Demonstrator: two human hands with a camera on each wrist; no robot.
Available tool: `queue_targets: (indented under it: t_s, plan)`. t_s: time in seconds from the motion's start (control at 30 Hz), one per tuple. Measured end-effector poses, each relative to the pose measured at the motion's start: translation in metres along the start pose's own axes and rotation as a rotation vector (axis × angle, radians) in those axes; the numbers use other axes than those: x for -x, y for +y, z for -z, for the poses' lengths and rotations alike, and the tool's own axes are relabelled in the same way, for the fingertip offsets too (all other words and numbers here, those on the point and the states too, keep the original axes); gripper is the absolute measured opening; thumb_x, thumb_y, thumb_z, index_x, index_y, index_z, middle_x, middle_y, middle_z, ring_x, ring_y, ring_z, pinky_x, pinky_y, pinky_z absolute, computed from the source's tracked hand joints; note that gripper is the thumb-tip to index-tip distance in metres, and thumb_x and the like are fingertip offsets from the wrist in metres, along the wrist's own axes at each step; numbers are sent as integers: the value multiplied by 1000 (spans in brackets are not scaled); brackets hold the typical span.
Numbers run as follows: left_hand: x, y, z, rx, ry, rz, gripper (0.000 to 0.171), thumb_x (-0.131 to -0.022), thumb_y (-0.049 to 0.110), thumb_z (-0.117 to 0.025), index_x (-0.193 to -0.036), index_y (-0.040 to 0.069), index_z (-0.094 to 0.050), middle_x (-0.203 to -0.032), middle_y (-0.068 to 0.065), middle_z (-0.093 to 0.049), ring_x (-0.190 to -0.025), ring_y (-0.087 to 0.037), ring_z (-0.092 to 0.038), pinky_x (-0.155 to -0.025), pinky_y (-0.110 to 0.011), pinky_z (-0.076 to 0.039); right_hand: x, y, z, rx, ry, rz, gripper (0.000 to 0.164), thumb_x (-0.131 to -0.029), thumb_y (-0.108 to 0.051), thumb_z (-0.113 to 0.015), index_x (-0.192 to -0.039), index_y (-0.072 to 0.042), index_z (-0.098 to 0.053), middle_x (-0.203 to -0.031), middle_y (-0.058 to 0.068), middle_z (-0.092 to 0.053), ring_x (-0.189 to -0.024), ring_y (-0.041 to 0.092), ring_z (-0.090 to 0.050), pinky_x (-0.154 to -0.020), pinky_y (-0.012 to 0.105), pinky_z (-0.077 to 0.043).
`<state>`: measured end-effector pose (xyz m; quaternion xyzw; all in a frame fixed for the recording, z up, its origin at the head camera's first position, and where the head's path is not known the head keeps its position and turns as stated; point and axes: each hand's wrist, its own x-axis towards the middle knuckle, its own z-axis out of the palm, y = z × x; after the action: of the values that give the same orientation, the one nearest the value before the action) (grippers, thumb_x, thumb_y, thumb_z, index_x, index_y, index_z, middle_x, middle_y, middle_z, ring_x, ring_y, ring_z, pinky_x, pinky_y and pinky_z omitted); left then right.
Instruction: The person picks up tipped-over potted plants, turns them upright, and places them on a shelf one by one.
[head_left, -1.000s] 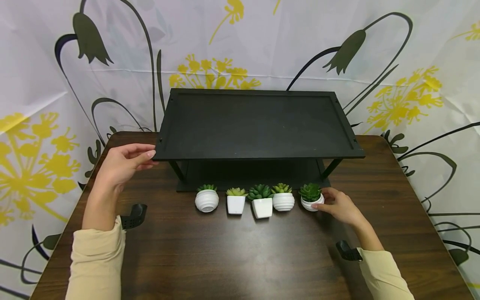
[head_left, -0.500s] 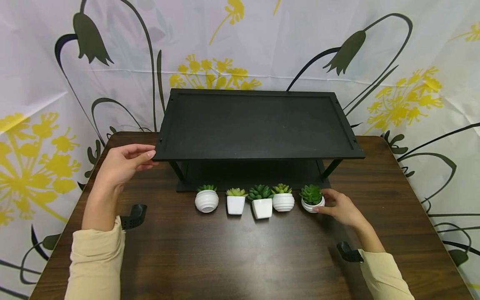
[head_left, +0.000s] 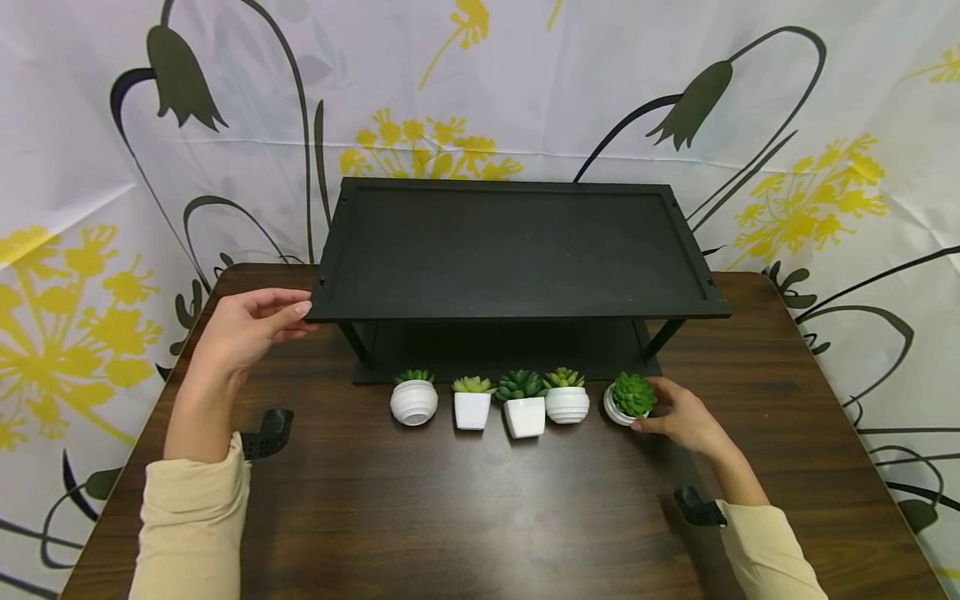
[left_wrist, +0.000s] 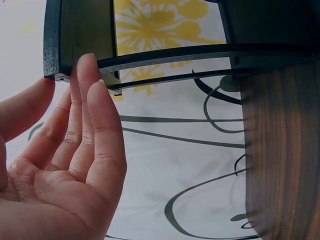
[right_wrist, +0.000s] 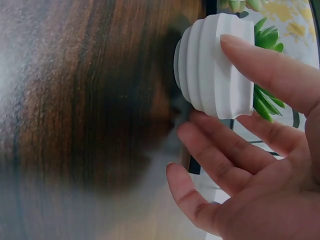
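My left hand (head_left: 251,329) pinches the front left corner of a black two-tier shelf (head_left: 517,250); in the left wrist view the thumb lies on one side of the corner and the fingertips (left_wrist: 86,62) on the other. With thumb and fingers, my right hand (head_left: 684,417) grips a small potted succulent (head_left: 632,395) in front of the shelf's right end. Its round, ribbed white pot (right_wrist: 212,65) is tilted, the green leaves turned up toward the head camera. In the right wrist view the thumb presses the pot's side, while the other fingers reach around beneath it.
Several more potted succulents line the shelf's front: a round pot (head_left: 413,402), a square pot (head_left: 471,410), another square pot (head_left: 525,416) leaning slightly, and a ribbed round pot (head_left: 567,404). Under them is a dark wood table (head_left: 450,517). A flower-printed curtain (head_left: 480,75) hangs behind.
The succulent in my right hand has shifted slightly right, and its leaves have tipped further over toward the hand and the viewer. My left hand stays at the shelf corner.
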<state>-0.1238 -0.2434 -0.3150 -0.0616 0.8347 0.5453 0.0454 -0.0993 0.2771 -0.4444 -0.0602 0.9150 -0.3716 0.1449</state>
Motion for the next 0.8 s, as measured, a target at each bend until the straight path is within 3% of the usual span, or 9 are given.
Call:
queue_targets:
  t_s: [0.4,0.67,0.8]
  plan:
    - [1,1,0,-18,1,-6,43,-91,19,-58,-120,-10,-50,-74,18,-61,-69,0,-61,-67,-15,-51,-5,-1,-2,-104,-33,17,74,-70,-9,-78,-130,8,-39,-117,25,-49,-102,38,-50,-76,41,-48]
    - [1,1,0,-10,7,6,46,-90,22,-59,-121,-10,-50,-75,18,-61,-70,0,-61,-67,-15,-51,-4,0,-6,-25,22,12,70,-72,-19,-78,-128,3,-43,-115,22,-52,-101,36,-50,-77,45,-46]
    - [1,2,0,-12,11,6,45,-90,22,-59,-121,-9,-50,-75,18,-60,-70,-1,-62,-67,-15,-51,-2,-1,-9,1,57,13,68,-71,-22,-79,-125,3,-45,-109,20,-55,-97,33,-52,-72,41,-46]
